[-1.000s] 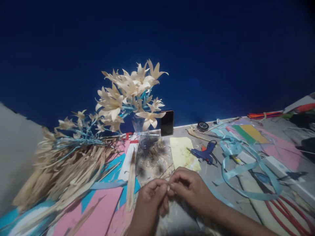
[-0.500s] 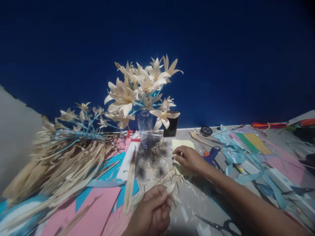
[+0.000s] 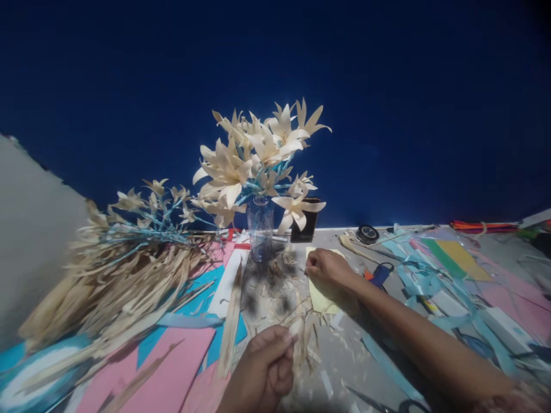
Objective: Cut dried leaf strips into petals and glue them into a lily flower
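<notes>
Parting from the left hand (image 3: pixel 267 358) since a second ago, the right hand (image 3: pixel 330 271) is reaching over the yellow paper (image 3: pixel 322 302), fingers curling close; whether they are gripping anything, I cannot tell. The left is pinching a pale piece (image 3: pixel 295 328), at the paper's seven o'clock.

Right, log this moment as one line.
left hand: pinching pale piece | right hand: over yellow paper, contact unclear | clear vase: upright, holding lily-like flowers | blue glue gun: partly hidden by right forearm
</notes>
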`<state>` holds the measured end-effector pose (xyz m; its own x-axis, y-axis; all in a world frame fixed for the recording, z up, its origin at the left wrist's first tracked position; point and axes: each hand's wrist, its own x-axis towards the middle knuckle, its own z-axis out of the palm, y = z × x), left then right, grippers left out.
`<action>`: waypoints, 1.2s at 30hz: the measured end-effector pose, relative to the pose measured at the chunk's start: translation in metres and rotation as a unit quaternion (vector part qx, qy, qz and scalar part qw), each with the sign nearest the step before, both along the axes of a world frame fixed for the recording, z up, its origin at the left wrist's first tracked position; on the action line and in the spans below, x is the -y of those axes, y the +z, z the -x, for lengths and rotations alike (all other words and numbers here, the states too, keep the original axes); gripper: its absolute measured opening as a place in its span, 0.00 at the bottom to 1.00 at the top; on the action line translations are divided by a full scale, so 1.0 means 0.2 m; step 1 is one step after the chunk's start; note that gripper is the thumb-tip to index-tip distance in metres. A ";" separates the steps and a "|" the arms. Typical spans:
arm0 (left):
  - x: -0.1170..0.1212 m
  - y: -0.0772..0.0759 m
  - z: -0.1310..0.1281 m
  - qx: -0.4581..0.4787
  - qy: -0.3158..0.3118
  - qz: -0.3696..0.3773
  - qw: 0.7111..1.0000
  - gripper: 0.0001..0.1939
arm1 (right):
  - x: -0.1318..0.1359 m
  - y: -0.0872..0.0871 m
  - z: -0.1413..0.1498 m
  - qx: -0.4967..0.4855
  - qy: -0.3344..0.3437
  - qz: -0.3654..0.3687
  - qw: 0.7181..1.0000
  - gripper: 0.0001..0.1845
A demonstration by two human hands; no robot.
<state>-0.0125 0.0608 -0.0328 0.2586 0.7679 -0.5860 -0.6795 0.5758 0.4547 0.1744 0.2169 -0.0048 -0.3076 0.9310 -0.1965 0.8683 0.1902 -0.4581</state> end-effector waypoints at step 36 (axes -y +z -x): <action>0.40 0.35 -0.07 -0.347 0.077 -0.291 0.888 0.09 | 1.05 0.29 0.07 -0.444 -0.027 0.081 0.892 0.09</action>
<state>0.0009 -0.0196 0.0365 -0.1444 0.9880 -0.0558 -0.1701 0.0308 0.9849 0.1606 0.0069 0.0540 -0.3643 0.9308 -0.0306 0.1558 0.0285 -0.9874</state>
